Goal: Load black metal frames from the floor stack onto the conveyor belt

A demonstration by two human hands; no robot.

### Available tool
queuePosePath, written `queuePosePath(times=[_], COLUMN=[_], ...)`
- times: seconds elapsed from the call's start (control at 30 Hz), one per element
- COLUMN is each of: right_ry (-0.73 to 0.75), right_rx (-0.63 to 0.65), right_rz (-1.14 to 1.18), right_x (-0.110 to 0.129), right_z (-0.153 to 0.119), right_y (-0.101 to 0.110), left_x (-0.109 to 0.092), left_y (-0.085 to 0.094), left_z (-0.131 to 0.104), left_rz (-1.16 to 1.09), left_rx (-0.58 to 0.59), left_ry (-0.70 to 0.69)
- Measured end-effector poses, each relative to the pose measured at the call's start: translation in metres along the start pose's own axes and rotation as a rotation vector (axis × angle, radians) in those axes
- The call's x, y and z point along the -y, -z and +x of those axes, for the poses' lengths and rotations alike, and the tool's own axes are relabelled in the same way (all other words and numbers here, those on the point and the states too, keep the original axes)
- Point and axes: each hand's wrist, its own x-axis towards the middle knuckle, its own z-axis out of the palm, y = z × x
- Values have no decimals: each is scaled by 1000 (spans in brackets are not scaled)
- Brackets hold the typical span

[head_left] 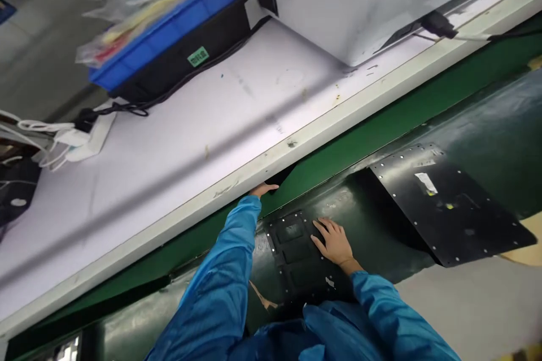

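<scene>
My left hand point(263, 188) reaches in beneath the edge of the white shelf. Its thumb lies over the corner of a dark flat piece point(283, 177), while the other fingers and most of that piece are hidden under the shelf. Close to my body, a black panel point(296, 259) with recessed squares and small holes along its border rests on the green surface point(355, 203). My right hand point(334, 241) is spread, palm down, at this panel's right side, its fingertips on or just over it.
Over the green bench runs the white shelf point(203, 152). It carries a blue bin point(169, 22) of plastic bags on a black bin point(182, 56), a power strip point(91, 138) with cables, and a large white machine point(339, 5). A larger black plate point(449, 203) overhangs the bench's near edge at right.
</scene>
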Motion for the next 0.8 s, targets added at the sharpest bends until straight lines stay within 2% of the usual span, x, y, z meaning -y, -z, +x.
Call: queuePosePath(times=[0.1,0.23,0.33,0.4,0.5,0.57,0.6,0.67,0.73,0.8], right_ry=[-7,-19,-31,-33,-132,-243,-286,-330,-327,-313], right_rx=[11,17,-12,-52,-103,-62,2,226,489,639], right_rz=[34,80,116,172,329,499,611,881,1151,1375], right_x=[-2,5,12,17,28,41,51,74,99,123], right_z=[0,-1,0,2,4,2,-1,-11,-29,-51], right_y=[-2,3,9,16,29,36,39,41,41,41], left_x=[-1,14,23,27,32,37,40,48,57,69], left_y=[3,13,22,27,34,35,33,25,12,-4], left_z=[10,3,-16,-39,-98,-149,-177,-231,-282,-327], left_rz=[-29,-174,-398,-609,-863,-1021,-1107,-1266,-1386,-1490], left_rx=[-19,-131,-136,-91,-104,-145,-157,-150,-123,-100], left_ry=[49,86,229,267,217,205,214,236,274,338])
